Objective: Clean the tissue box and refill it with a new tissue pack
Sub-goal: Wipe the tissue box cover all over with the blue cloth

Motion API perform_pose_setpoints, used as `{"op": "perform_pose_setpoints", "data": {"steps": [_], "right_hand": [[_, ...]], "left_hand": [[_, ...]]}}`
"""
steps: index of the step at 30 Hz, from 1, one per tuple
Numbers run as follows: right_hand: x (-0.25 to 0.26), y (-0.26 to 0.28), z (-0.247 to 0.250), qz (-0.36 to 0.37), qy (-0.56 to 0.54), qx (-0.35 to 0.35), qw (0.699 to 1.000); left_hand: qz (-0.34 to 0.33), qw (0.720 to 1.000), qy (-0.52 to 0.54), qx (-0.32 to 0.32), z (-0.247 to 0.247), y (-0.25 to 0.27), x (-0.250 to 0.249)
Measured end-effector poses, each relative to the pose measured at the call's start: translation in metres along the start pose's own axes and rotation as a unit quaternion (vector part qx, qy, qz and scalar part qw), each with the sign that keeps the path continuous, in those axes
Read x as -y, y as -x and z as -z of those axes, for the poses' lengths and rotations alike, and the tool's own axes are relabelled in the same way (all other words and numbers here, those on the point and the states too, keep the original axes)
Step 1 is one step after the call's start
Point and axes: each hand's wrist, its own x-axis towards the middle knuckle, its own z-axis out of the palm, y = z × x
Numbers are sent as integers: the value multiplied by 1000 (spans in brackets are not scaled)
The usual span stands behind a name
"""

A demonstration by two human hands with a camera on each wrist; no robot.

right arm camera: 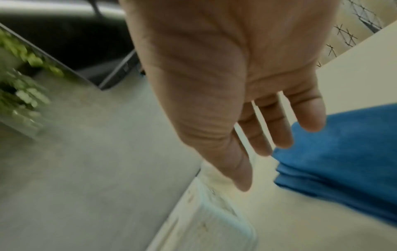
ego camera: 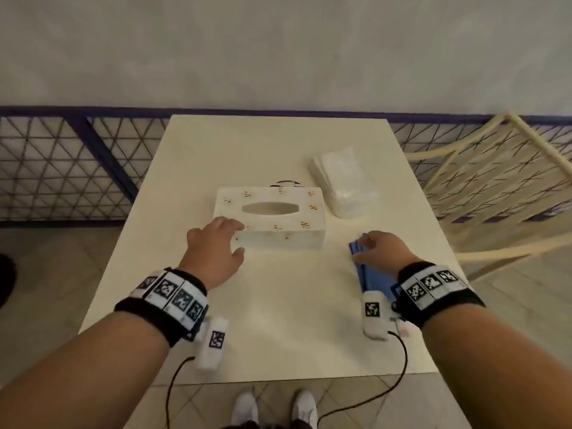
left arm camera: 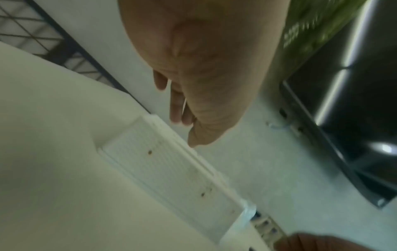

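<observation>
The near strip of the pale bench (ego camera: 278,320) between the two forearms is bare, and its front edge lies just beyond the person's white shoes (ego camera: 274,408) on the tiled floor (ego camera: 46,289). The left hand (ego camera: 213,246) reaches toward 11 o'clock, palm down, fingers loosely spread and released; its fingertips lie on the near left corner of the tissue box (ego camera: 270,216) and the thumb sits beside the box's front face, gripping nothing. The right hand (ego camera: 382,249) reaches toward 1 o'clock, its relaxed fingers hanging just over the far end of a folded blue cloth (ego camera: 366,274); whether they touch it I cannot tell, but they are not closed on it. In the right wrist view the fingers (right arm camera: 277,129) are straight and apart above the cloth. The cloth lies near the bench's right edge, just right of the box. The tissue box, white with small orange marks and an oval slot on top, sits mid-bench at 12 o'clock, long side toward the person. A new tissue pack (ego camera: 345,181) in clear wrap lies beyond it at 1 o'clock, apart from the box. Open bench runs on to the far edge, where a blue lattice fence (ego camera: 62,162) stands; a cream chair (ego camera: 495,193) stands off the right edge
</observation>
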Motion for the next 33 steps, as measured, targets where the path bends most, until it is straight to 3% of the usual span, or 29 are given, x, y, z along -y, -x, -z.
{"op": "perform_pose_setpoints", "data": {"steps": [4, 7, 11, 14, 17, 19, 23, 26, 29, 33], "right_hand": [[6, -17, -17, -88, 99, 13, 991], [3, -22, -31, -165, 95, 46, 981], [4, -23, -47, -185, 185, 95, 960], [5, -15, -55, -109, 301, 72, 945], [0, -17, -55, -6, 279, 62, 958], [3, -6, -44, -17, 230, 88, 969], [29, 10, -5, -18, 78, -37, 996], [73, 29, 2, 136, 17, -127, 982], [115, 30, -28, 298, 33, -97, 949], [132, 5, -89, 369, 226, 20, 901]], "left_hand": [[-34, 987, -153, 29, -21, -26, -18], [-31, 975, -208, 65, -33, -40, -17], [-26, 972, -225, 69, -34, -51, -20], [-37, 974, -220, 47, -37, -50, -20], [-43, 975, -216, 33, -43, -40, -18], [-47, 977, -205, 26, -46, -33, -17], [-49, 982, -180, 21, -51, -22, -11], [-41, 989, -145, 13, -52, -18, -8], [-34, 993, -109, 18, -46, -21, -5], [-31, 995, -91, 30, -41, -26, -2]]}}
